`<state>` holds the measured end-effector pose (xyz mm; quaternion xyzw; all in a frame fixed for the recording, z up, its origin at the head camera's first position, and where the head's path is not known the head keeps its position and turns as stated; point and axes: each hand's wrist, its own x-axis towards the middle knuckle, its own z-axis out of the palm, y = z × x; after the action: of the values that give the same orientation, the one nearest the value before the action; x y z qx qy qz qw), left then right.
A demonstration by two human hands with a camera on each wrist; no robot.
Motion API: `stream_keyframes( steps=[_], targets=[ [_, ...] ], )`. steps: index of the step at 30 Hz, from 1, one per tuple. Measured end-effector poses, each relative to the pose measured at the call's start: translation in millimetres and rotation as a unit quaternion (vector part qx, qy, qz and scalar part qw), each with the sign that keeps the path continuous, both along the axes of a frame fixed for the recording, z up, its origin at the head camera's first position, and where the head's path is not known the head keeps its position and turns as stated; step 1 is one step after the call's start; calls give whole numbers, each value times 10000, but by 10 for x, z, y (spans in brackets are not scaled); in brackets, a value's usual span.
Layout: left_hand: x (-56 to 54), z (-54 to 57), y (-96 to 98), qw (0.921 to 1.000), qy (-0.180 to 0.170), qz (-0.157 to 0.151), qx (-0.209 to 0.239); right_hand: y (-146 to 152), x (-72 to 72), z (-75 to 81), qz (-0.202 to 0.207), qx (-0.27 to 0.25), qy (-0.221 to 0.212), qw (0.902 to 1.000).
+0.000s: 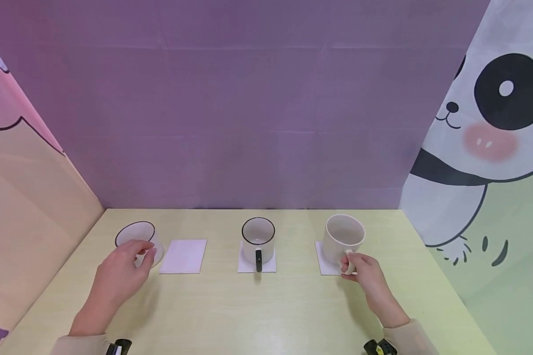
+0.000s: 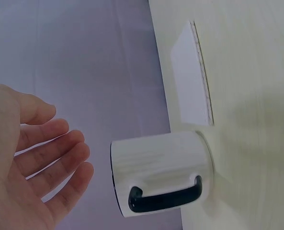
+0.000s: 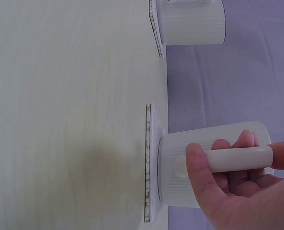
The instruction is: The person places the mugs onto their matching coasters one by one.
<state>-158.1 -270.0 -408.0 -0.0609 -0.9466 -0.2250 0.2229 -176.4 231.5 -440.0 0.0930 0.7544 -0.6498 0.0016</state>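
The left hand (image 1: 122, 273), its fingers loosely parted and holding nothing, hovers just beside the mouth of a black-rimmed mug (image 2: 163, 163) on the table (image 1: 231, 315); whether that mug holds anything cannot be told. A white pad (image 1: 183, 256) lies beside it. The right hand (image 1: 368, 277) grips the handle of a plain white mug (image 1: 340, 241) on the right pad (image 1: 326, 267); its pale inside shows. The middle mug (image 1: 257, 239), upright on another pad (image 1: 245, 268), shows a pale inside too.
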Motion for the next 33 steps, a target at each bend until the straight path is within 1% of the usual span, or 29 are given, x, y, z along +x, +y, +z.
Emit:
stream_keyframes(
  steps=[3, 8, 15, 20, 23, 28, 33],
  targets=[
    [13, -33, -86, 9999, -17, 56, -83, -3, 6, -10, 3, 3, -13, 10000],
    [40, -90, -211, 9998, 47, 199, -25, -9, 0, -4, 31, 20, 19, 10000],
    [54, -128, -285, 9992, 123, 349, 117, -14, -10, 21, 31, 80, 77, 9999],
    [47, -166, -336, 9982, 183, 538, 185, -15, -26, 9, 44, 88, 59, 9999],
    [54, -178, -363, 9969, -12, 761, 215, -16, -33, 3, 32, 70, 57, 10000],
    [71, -207, -407, 9913, -570, 1151, 293, -13, -25, 2, 4, 45, 56, 10000],
    [68, -270, -445, 9869, -811, 1295, 517, -2, 2, -1, 9, 48, 43, 10000]
  ],
)
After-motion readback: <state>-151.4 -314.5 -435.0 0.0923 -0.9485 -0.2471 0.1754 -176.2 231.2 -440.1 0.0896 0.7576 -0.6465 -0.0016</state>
